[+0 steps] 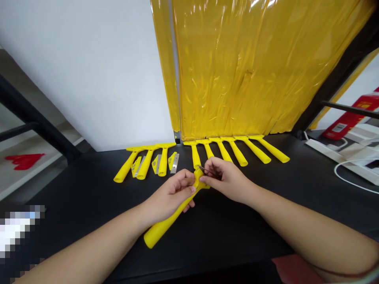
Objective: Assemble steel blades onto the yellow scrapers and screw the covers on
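My left hand (180, 191) is closed around a yellow scraper handle (166, 228) near its head, with the hollow grip end slanting down toward me. A thin dark metal tool (202, 168) sticks out of my right hand (226, 177), its tip at the scraper's head. The right fingers pinch this tool and also touch the head; its exact kind is hard to make out. Behind my left hand lie several yellow plates with metal blades (174, 162), set between and beside yellow scraper handles (142, 163).
More yellow scraper handles (237, 152) lie in a row along the back of the black table (237, 228). A yellow plastic curtain (231, 71) hangs behind them. On the right are a red bottle (349, 116) and a white cable (349, 183); a red item (25, 161) lies at left.
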{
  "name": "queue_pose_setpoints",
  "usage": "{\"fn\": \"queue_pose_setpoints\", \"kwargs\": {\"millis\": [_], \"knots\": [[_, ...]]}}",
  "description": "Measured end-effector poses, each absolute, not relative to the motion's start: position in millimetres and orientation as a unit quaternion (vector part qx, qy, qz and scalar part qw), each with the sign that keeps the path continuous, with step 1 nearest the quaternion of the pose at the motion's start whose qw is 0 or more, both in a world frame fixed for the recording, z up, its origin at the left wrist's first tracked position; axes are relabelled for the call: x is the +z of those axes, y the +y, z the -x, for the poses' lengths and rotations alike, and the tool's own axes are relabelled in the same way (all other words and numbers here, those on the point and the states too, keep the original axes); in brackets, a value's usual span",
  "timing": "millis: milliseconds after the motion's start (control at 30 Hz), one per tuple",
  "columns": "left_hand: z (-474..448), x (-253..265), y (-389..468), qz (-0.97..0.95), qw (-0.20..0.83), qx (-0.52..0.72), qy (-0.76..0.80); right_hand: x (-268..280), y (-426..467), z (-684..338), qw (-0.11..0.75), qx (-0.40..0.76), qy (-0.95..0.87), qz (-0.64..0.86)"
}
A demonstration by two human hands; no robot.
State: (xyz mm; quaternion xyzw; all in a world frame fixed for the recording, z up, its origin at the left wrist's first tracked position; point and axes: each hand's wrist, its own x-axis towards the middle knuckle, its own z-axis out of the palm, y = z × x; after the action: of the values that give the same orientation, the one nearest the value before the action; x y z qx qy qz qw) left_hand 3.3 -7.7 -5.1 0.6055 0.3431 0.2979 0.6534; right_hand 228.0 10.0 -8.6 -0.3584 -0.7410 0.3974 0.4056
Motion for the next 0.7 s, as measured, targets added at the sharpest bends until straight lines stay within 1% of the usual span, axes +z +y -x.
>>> {"fn": "queue_pose_setpoints", "kwargs": {"millis": [133,267,333,400,500,700], "knots": [[-3,-2,-5,-0.584,0.648,0.331,0.359,-8,11,-230,0.426,0.407,-0.723,0.361],[2,1,0,-0.554,0.612,0.403,0.395,-2,10,-238,0.43,0.329,-0.751,0.378],[5,3,3,-0.548,0.586,0.433,0.41,1,10,-241,0.416,0.29,-0.772,0.383],[7,4,5,-0.553,0.559,0.455,0.418,3,11,-243,0.384,0.27,-0.792,0.391],[6,5,5,-0.566,0.536,0.466,0.419,3,10,-243,0.354,0.257,-0.805,0.4],[2,4,3,-0.582,0.526,0.453,0.424,3,8,-241,0.354,0.26,-0.807,0.394]]}}
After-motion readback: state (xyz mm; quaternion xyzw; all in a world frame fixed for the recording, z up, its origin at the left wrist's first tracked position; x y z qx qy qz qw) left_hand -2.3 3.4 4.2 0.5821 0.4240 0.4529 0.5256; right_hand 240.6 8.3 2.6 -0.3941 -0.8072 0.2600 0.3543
